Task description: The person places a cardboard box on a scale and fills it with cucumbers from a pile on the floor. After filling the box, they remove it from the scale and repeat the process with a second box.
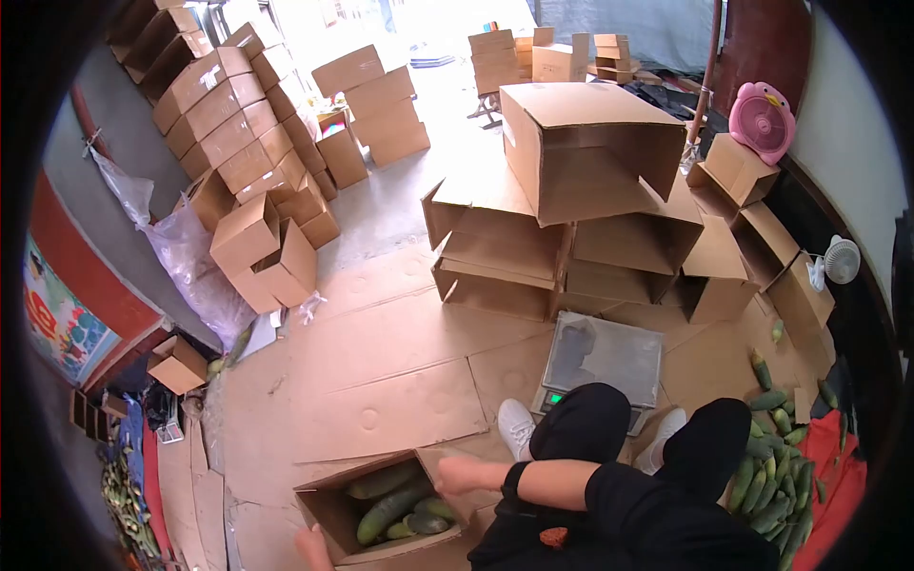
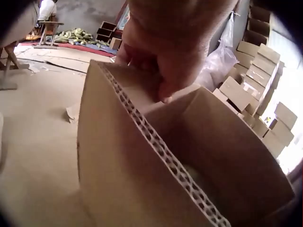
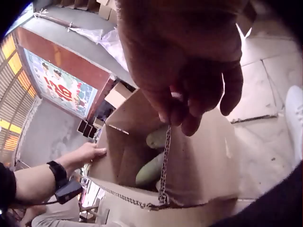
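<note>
An open cardboard box (image 1: 319, 504) with several green gourds (image 1: 388, 512) inside stands on the floor. At its left side the left hand (image 1: 312, 549) grips the wall; the left wrist view shows this hand (image 2: 165, 52) with fingers curled over the box edge (image 2: 156, 142). The right hand (image 1: 462, 474) is at the box's right side. In the right wrist view the right hand (image 3: 184, 71) pinches the top edge of a cardboard wall or flap (image 3: 199, 161), partly hiding it. Gourds (image 3: 150, 169) show below, inside the box.
A scale (image 1: 609, 357) stands ahead, beside the person's feet. Behind it are stacked open boxes (image 1: 609, 105). More gourds (image 1: 776, 485) lie at the right on red cloth (image 1: 833, 457). Boxes (image 1: 224, 114) and plastic bags (image 1: 190, 266) line the left wall. Flat cardboard (image 1: 381, 409) covers the floor.
</note>
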Demonstrator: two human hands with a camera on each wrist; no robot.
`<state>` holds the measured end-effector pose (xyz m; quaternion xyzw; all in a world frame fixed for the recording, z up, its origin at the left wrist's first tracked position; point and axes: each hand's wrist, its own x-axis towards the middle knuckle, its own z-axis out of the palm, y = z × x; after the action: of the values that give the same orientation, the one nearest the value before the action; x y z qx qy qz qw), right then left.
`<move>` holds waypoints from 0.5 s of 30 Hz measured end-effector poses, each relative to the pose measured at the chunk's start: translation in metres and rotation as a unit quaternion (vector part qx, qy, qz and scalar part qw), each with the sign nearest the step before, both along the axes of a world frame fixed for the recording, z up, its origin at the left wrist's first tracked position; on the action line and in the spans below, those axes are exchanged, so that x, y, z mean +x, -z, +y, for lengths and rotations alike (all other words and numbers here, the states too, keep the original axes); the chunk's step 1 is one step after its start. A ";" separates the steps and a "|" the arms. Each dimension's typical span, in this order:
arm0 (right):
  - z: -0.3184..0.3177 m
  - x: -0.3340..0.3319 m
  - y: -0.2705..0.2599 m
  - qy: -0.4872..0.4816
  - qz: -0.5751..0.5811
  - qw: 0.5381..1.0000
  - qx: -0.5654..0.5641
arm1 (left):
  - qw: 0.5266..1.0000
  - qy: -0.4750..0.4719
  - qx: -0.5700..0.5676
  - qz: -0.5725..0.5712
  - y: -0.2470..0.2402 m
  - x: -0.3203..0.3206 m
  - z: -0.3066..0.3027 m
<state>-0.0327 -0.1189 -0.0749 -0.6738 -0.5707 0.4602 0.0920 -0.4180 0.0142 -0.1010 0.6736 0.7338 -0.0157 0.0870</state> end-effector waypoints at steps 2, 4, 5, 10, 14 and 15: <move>0.006 0.023 -0.016 0.043 0.015 0.998 0.052 | 0.996 -0.005 0.079 0.035 0.020 -0.008 0.014; 0.005 0.053 -0.040 0.090 0.047 0.990 0.100 | 0.998 -0.043 0.031 0.045 0.018 -0.002 0.021; 0.003 0.069 -0.048 0.108 0.080 0.985 0.112 | 0.998 -0.038 0.033 0.044 0.010 0.003 0.018; -0.048 0.167 -0.124 0.227 0.126 0.940 0.223 | 0.999 -0.010 0.036 -0.011 -0.060 0.067 -0.007; -0.114 0.229 -0.149 0.329 0.047 0.907 0.257 | 0.989 0.037 0.145 0.002 -0.046 0.102 0.014; -0.131 0.242 -0.147 0.352 0.029 0.905 0.239 | 0.989 0.083 0.124 -0.014 -0.054 0.122 0.021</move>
<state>0.2089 -0.2501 0.0721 -0.7749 -0.3863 0.2676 0.4226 -0.2965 0.0355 -0.0468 0.7380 0.6701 0.0779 0.0112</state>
